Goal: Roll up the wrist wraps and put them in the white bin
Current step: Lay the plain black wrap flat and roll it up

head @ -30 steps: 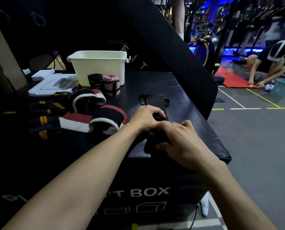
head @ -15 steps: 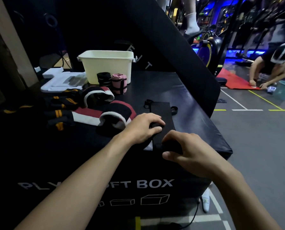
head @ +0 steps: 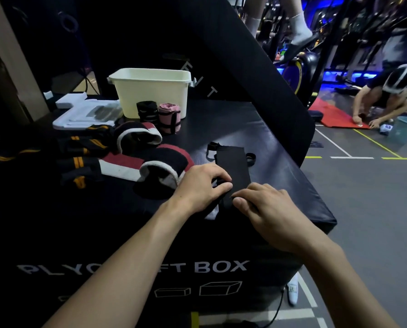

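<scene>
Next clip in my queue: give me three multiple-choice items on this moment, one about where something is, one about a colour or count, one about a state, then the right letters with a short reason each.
1. Where do the two rolled wraps stand?
A. inside the white bin
B. on the box top, right in front of the white bin
C. on the floor

2. What colours are those two rolled wraps?
A. one black, one pink
B. both red
C. one yellow, one white

3. What are the hands doing with the flat black wrap?
A. both hang idle beside it
B. both grip its near end
C. one lifts it over the bin

Key: 1 B, the rolled black wrap and rolled pink wrap stand on the black box against the front of the white bin. 2 A, as their colours show. 3 B, the left hand and right hand curl fingers on the near end of the flat black wrap.
</scene>
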`<state>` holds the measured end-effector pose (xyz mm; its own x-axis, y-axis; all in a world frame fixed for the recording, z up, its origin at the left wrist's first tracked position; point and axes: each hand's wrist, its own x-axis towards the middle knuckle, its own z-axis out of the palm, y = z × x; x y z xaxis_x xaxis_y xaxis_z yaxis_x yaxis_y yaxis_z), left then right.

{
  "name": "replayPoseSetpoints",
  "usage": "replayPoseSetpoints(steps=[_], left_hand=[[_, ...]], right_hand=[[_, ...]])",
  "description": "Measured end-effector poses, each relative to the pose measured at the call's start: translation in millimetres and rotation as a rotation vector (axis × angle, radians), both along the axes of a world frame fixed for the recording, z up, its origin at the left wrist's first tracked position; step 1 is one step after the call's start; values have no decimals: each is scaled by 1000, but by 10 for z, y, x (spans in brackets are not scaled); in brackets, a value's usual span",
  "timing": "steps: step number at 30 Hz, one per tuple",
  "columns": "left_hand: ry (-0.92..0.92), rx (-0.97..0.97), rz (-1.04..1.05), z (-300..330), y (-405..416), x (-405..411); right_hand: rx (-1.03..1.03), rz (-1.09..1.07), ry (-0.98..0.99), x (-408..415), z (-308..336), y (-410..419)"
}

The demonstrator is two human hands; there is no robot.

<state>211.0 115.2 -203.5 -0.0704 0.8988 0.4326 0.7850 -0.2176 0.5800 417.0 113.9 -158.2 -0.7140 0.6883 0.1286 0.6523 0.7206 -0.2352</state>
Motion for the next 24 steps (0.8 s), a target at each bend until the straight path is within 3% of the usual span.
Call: replayPoseSetpoints(steps=[3, 8, 13, 18, 24], left_hand=[[2, -43, 8, 48, -3, -14], [124, -149, 47, 104, -1, -18], [195, -175, 64, 132, -35, 12], [155, -207, 6, 129, -40, -46], [202, -262, -27, 186, -44, -82]], right_hand=[[-9, -10, -8, -43, -21, 42], [-39, 3, 145, -54, -59, 36], [166, -56, 331, -111, -82, 31], [362, -87, 385, -129, -137, 27], [196, -16, 307, 2, -108, 37]])
